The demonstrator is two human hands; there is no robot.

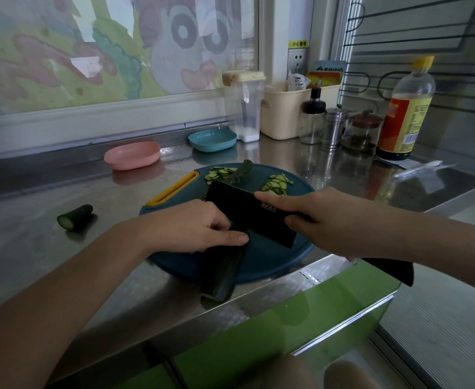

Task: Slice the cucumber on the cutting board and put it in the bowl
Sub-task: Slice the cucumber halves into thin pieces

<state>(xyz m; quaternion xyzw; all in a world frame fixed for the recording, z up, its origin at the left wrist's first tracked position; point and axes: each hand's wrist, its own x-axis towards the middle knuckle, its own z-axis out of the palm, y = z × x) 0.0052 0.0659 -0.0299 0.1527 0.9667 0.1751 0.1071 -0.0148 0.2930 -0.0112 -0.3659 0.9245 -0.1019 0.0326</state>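
Observation:
A long dark cucumber [225, 272] lies on the round blue cutting board [270, 262], its near end jutting past the board's front edge. My left hand [197, 226] holds it down, fingers curled over it. My right hand [309, 213] grips a black cleaver [247, 211], forefinger along the blade's top edge; the blade stands across the cucumber right beside my left fingers. Beyond the blade the cucumber's far end [240, 171] shows. Thin slices lie in two heaps on the board, one at the back [221, 172] and one at the right [277, 183]. A pink bowl [132, 155] and a blue bowl [212, 139] stand behind the board.
A cut cucumber end [75, 217] lies on the steel counter [34, 248] left of the board. At the back right stand a clear canister [243, 108], a cream bin [286, 113], small jars [334, 127] and a sauce bottle [406, 113]. The counter's front edge runs just below the board.

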